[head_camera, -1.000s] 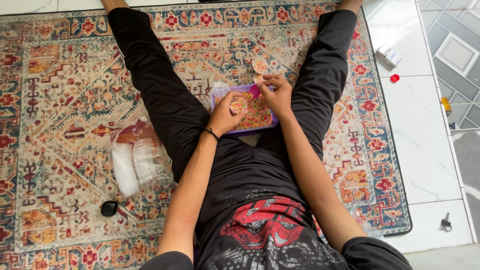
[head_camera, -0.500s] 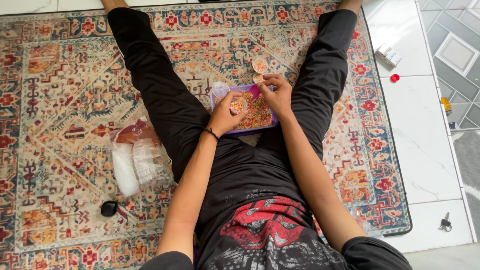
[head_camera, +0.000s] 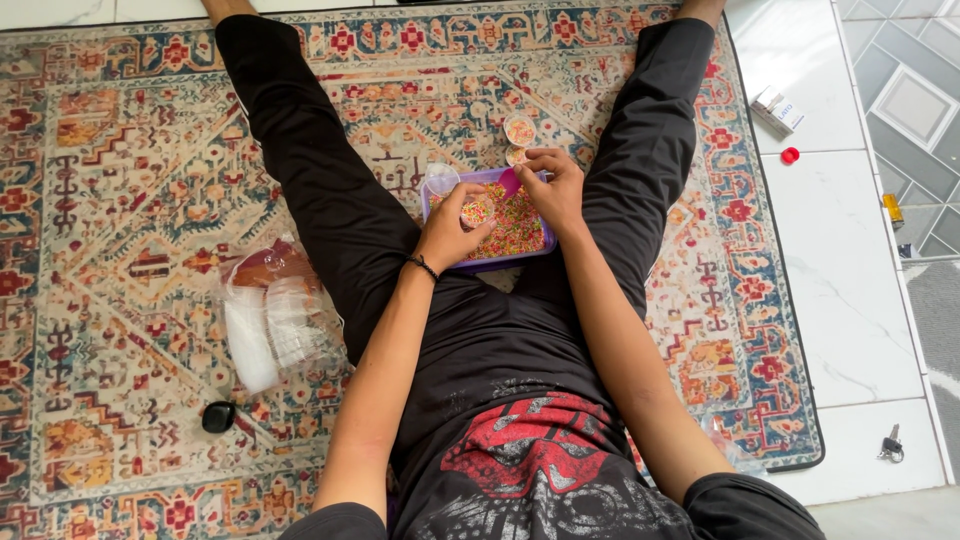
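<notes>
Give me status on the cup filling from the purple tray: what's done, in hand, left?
Done: two small filled cups sit on the rug beyond the purple tray. In hand: the left hand holds a small cup over the tray, and the right hand holds a pink scoop. Left: the tray holds plenty of colourful bits, and a bag of empty cups lies by the left leg.

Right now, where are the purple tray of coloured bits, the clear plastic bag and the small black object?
Purple tray (head_camera: 437, 196): head view, left rim.
Clear plastic bag (head_camera: 290, 325): head view, middle.
Small black object (head_camera: 218, 416): head view, centre.
</notes>
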